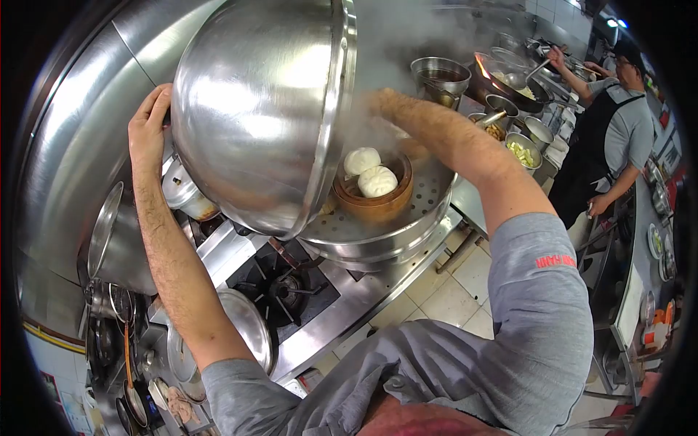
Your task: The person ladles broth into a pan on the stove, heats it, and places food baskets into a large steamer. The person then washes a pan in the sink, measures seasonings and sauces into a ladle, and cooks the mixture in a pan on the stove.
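My left hand (150,125) is closed at the far side of a large domed steel lid (254,109), its fingers curled at the edge where the handle seems to be. The lid is tilted up on its side above a wide steamer pot (349,252) with a perforated tray. On that tray sits a round bamboo steamer basket (374,209) holding two white buns, a front bun (377,182) and a rear bun (362,160). My right hand (379,103) reaches over the tray behind the basket; steam and the lid's rim hide its fingers.
A gas burner (286,287) lies in front of the pot, beside a flat round lid (243,327). Tall pots (120,236) stand at left. At right, a co-worker (614,138) in a black apron holds a ladle over a wok (534,94) with flames. Bowls of chopped food (522,152) stand nearby.
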